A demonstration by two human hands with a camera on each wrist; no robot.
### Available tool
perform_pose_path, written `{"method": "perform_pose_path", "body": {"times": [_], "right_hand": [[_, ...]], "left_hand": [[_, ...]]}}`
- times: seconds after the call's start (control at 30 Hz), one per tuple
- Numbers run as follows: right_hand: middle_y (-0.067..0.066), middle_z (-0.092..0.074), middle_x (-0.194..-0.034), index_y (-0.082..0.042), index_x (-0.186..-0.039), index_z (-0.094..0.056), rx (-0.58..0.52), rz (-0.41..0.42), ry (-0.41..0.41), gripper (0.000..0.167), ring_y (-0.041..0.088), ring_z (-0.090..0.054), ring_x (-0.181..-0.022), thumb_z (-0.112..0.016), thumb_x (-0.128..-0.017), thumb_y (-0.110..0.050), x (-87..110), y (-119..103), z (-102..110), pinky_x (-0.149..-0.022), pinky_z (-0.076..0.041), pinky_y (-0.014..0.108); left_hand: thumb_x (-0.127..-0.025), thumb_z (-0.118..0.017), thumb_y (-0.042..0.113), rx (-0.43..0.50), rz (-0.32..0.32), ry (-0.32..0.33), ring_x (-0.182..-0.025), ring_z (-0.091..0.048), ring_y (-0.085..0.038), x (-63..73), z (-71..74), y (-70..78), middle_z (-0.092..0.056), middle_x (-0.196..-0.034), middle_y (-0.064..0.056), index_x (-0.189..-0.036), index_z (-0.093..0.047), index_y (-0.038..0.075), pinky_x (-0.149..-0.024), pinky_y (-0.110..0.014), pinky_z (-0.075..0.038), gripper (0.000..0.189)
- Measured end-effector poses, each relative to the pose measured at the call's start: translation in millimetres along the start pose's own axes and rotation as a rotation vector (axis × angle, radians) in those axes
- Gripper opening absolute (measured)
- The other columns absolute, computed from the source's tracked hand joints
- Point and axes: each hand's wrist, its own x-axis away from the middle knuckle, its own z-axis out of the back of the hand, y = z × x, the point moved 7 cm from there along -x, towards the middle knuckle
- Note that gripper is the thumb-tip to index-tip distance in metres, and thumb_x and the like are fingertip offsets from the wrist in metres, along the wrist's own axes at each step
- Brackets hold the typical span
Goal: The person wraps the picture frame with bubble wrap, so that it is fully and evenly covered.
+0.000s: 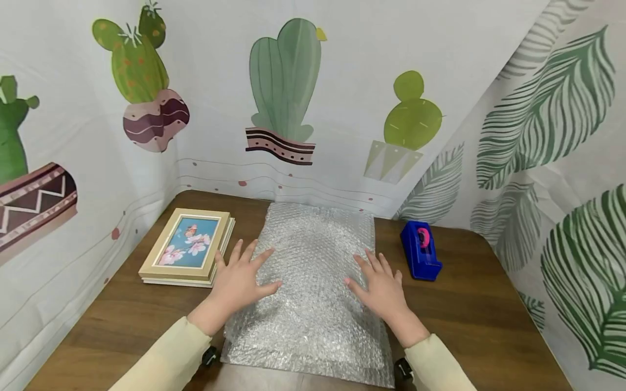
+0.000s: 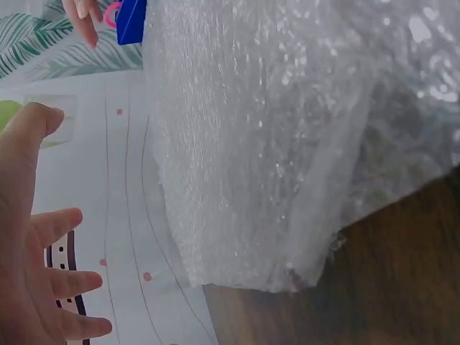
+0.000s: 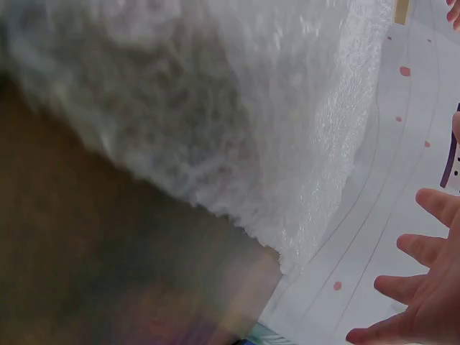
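Observation:
Bubble wrap (image 1: 313, 304), clear and shiny, lies as a folded sheet down the middle of the brown table. My left hand (image 1: 239, 277) is over its left edge, fingers spread and holding nothing. Opposite it, my right hand (image 1: 383, 285) spreads its fingers over the right edge, also without anything in its grasp. In the left wrist view the left hand (image 2: 36, 251) shows apart from the bubble wrap (image 2: 251, 144). The right wrist view likewise has the right hand (image 3: 424, 280) separate from the bubble wrap (image 3: 316, 129).
To the left, stacked picture frames (image 1: 222, 217) lie flat, the top one showing a butterfly and pink blossoms. A blue tape dispenser (image 1: 423, 260) with a pink core stands at right. Cloth printed with cacti and leaves (image 1: 342, 108) hangs around the table (image 1: 469, 304).

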Motion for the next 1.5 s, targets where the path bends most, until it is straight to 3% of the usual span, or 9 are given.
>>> {"method": "perform_pose_path", "body": {"times": [0.2,0.33,0.47,0.7,0.97,1.2,1.5], "right_hand": [[0.024,-0.049,-0.155,-0.008,-0.146,-0.056,0.035,0.085,0.08,0.063,0.048,-0.047,-0.142,-0.067,-0.096,-0.043,-8.5,-1,5,-0.105,-0.042,0.074],[0.028,-0.052,-0.151,-0.004,-0.144,-0.057,0.037,0.111,0.08,0.06,0.048,-0.053,-0.136,-0.067,-0.097,-0.04,-19.8,4,3,-0.105,-0.046,0.069],[0.029,-0.046,-0.156,-0.004,-0.149,-0.052,0.004,0.107,0.017,0.062,0.049,-0.048,-0.141,-0.063,-0.1,-0.039,-34.6,15,-6,-0.11,-0.042,0.07],[0.028,-0.034,-0.163,-0.005,-0.155,-0.044,-0.043,0.113,-0.07,0.063,0.051,-0.034,-0.15,-0.058,-0.103,-0.038,-57.4,29,-19,-0.117,-0.033,0.07],[0.023,-0.028,-0.168,-0.011,-0.158,-0.04,0.022,0.161,-0.124,0.066,0.046,-0.026,-0.155,-0.055,-0.103,-0.045,-78.4,33,-37,-0.12,-0.027,0.072],[0.019,-0.021,-0.171,-0.017,-0.161,-0.034,0.05,0.139,-0.204,0.072,0.046,-0.017,-0.159,-0.053,-0.101,-0.054,-93.0,38,-49,-0.124,-0.02,0.071],[0.018,-0.016,-0.173,-0.02,-0.162,-0.032,0.017,0.105,-0.275,0.078,0.047,-0.013,-0.159,-0.054,-0.099,-0.059,-97.9,50,-67,-0.121,-0.019,0.075]], "left_hand": [[-0.088,-0.067,0.061,0.005,-0.009,-0.01,-0.146,-0.043,-0.048,7.0,-1.0,7.1,-0.051,-0.155,-0.019,-0.147,-0.057,0.023,-0.11,-0.081,-0.03,0.071],[-0.089,-0.066,0.058,-0.001,-0.031,-0.009,-0.142,-0.049,-0.046,11.6,-5.2,13.8,-0.054,-0.152,-0.018,-0.145,-0.058,0.019,-0.11,-0.077,-0.035,0.069],[-0.09,-0.068,0.058,0.012,-0.063,-0.052,-0.141,-0.05,-0.045,17.1,-15.4,21.2,-0.053,-0.153,-0.019,-0.148,-0.054,0.017,-0.11,-0.074,-0.038,0.073],[-0.087,-0.07,0.061,0.086,-0.126,-0.189,-0.143,-0.046,-0.049,34.3,-33.3,36.0,-0.045,-0.158,-0.023,-0.154,-0.046,0.012,-0.111,-0.072,-0.04,0.086],[-0.085,-0.072,0.063,0.201,-0.225,-0.32,-0.15,-0.034,-0.051,49.9,-46.8,49.4,-0.033,-0.164,-0.026,-0.158,-0.039,0.012,-0.111,-0.077,-0.034,0.095],[-0.082,-0.074,0.067,0.218,-0.303,-0.438,-0.155,-0.024,-0.052,57.1,-61.2,55.5,-0.024,-0.169,-0.025,-0.162,-0.031,0.017,-0.111,-0.084,-0.025,0.103],[-0.081,-0.077,0.064,0.196,-0.308,-0.538,-0.159,-0.015,-0.047,62.6,-72.0,55.6,-0.013,-0.172,-0.021,-0.163,-0.028,0.023,-0.115,-0.082,-0.019,0.104]]}}
